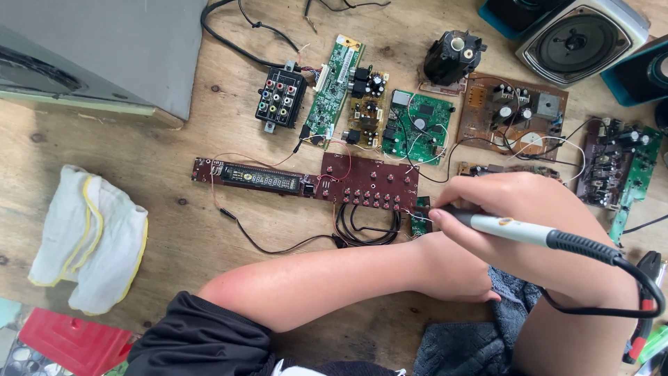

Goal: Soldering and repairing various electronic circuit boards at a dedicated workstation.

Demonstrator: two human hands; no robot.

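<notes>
Right hand (515, 202) closed pen-style around soldering iron (515, 228), tip at dark red board (369, 182) edge; left hand (452, 268) hidden beneath, grip cannot be told, forearm braced on table (174, 230).

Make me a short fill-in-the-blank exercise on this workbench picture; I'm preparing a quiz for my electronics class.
1. The right hand holds a white soldering iron with a ____ cable.
2. The iron's tip points at the right end of the long dark red circuit board, the one dotted with small ____.
3. At the left of the wooden table lies a white cloth with ____ edging.
4. The left hand rests beside a grey ____.

Missing words: black; buttons; yellow; towel
</notes>
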